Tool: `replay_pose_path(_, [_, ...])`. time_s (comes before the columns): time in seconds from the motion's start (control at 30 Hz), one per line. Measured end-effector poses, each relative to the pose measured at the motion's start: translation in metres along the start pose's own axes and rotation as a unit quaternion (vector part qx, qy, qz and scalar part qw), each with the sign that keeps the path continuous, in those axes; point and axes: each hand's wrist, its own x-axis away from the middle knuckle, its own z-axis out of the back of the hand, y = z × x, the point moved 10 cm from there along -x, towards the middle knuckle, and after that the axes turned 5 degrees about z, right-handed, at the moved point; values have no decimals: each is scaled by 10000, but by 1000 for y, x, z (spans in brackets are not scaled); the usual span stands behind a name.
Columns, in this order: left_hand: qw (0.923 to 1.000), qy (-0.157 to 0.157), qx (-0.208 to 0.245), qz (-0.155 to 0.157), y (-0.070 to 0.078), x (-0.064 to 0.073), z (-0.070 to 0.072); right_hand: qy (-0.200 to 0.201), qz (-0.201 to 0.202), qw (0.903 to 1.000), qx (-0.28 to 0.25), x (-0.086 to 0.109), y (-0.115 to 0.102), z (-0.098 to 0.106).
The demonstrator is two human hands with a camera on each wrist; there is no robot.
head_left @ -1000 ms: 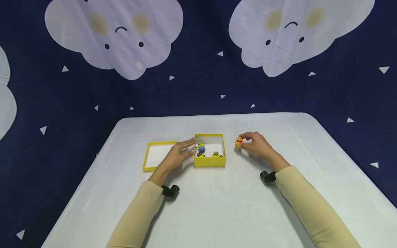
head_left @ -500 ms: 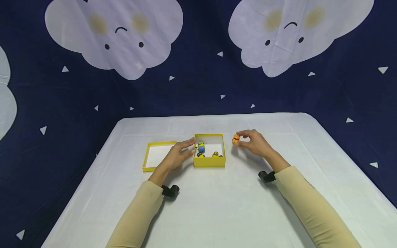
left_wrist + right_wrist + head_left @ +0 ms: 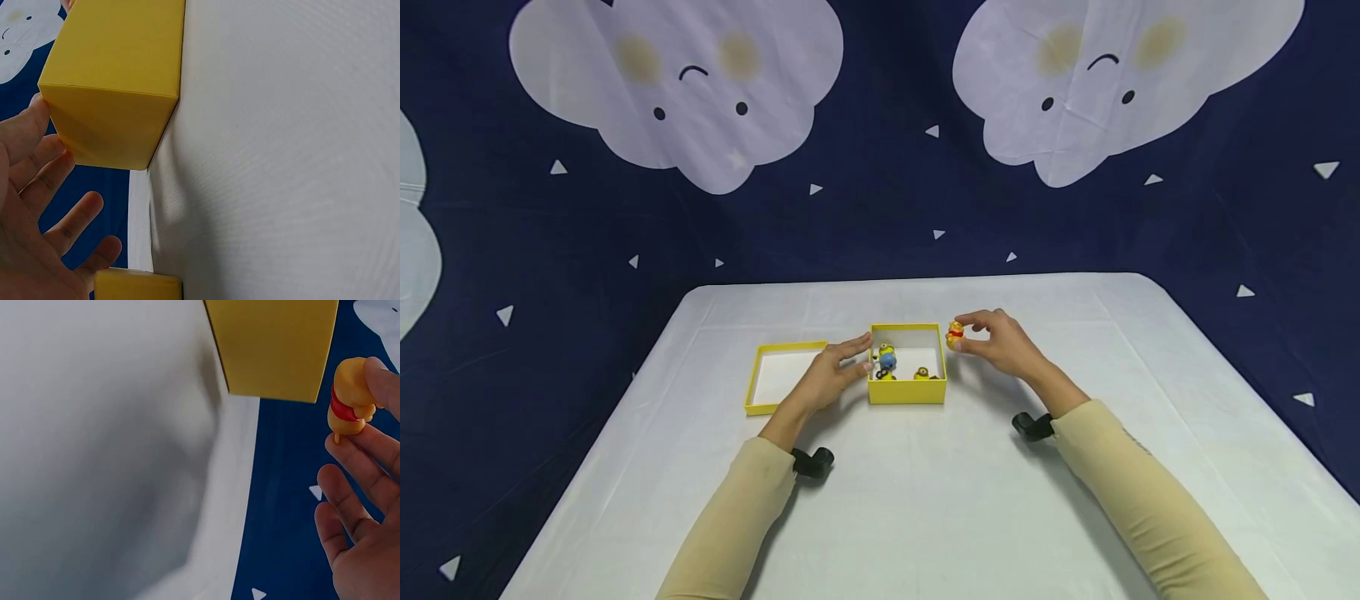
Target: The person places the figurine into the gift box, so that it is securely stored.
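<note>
In the head view my right hand [image 3: 1009, 343] pinches a small yellow bear figurine in a red shirt [image 3: 954, 335] between thumb and fingers, just off the right wall of a yellow box [image 3: 907, 392]. The right wrist view shows the bear figurine [image 3: 350, 394] held upside down or tilted; I cannot tell which. My left hand [image 3: 829, 377] touches the box's left side with extended fingers, and in the left wrist view its fingertips meet the box's top edge. Inside the white-lined box lie a blue-and-yellow Minion figurine [image 3: 887, 357] and another yellow figurine [image 3: 922, 373], partly hidden by the front wall.
A shallow yellow lid [image 3: 784, 375] with a white inside lies left of the box, partly behind my left hand. Everything stands on a white-covered table [image 3: 910, 500]. A dark blue cloth with clouds [image 3: 880, 208] hangs behind it.
My right hand has moved left with the bear figurine, first rising slightly, and now brings it close beside the box's right wall. The left hand and the box have stayed in place.
</note>
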Motion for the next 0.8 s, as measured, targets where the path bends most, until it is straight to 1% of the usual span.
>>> replay_pose_path(0.3, [10000, 21, -31, -20, -1, -1, -1, -32, 140, 9999, -74, -6, -15, -9])
replay_pose_path(0.53, [10000, 39, 0, -3, -2, -1, 0, -39, 369, 9993, -64, -11, -27, -17])
replay_pose_path(0.8, [10000, 35, -1, -23, -2, -1, -1, -121, 318, 9994, 14, -14, -29, -27])
